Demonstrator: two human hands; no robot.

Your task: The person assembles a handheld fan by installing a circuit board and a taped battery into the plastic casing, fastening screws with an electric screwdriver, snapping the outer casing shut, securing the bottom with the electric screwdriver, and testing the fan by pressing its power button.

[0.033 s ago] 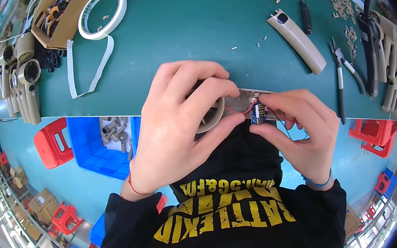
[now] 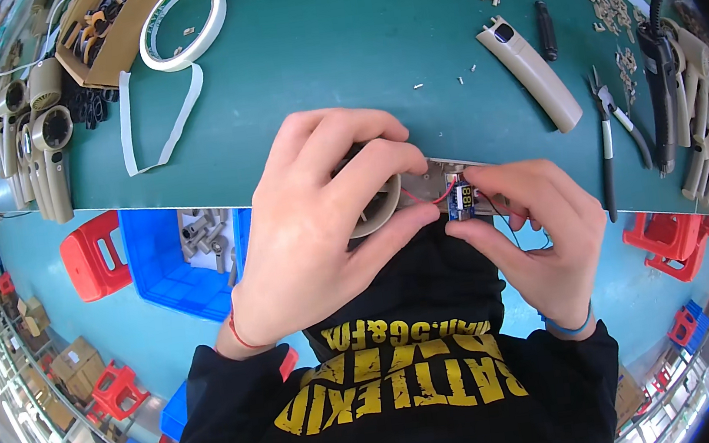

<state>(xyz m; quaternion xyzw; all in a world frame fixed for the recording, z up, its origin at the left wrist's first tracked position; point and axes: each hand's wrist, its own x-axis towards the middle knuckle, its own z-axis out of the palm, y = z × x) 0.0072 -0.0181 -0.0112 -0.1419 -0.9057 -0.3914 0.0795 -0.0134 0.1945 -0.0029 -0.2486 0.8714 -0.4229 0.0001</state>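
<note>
My left hand (image 2: pixel 328 216) is closed round the ring-shaped head of a beige handheld fan (image 2: pixel 381 210), covering most of it. The fan's opened body lies at the table's front edge. A small blue circuit board (image 2: pixel 461 199) with a lit digit display sits in that body, pinched at its two ends by the thumb and fingers of my right hand (image 2: pixel 543 222). A red wire (image 2: pixel 426 199) runs from the fan head to the board, and thin dark wires (image 2: pixel 507 217) hang under my right hand. Fingers hide the rest of the fan.
To the right lie a beige handle cover (image 2: pixel 533 77), a screwdriver (image 2: pixel 544 25), cutting pliers (image 2: pixel 610 122) and small beige parts (image 2: pixel 610 8). A tape roll (image 2: pixel 215 29), a loose tape strip (image 2: pixel 127 129) and fan bodies (image 2: pixel 56 159) are left. A blue bin (image 2: pixel 173 281) stands below.
</note>
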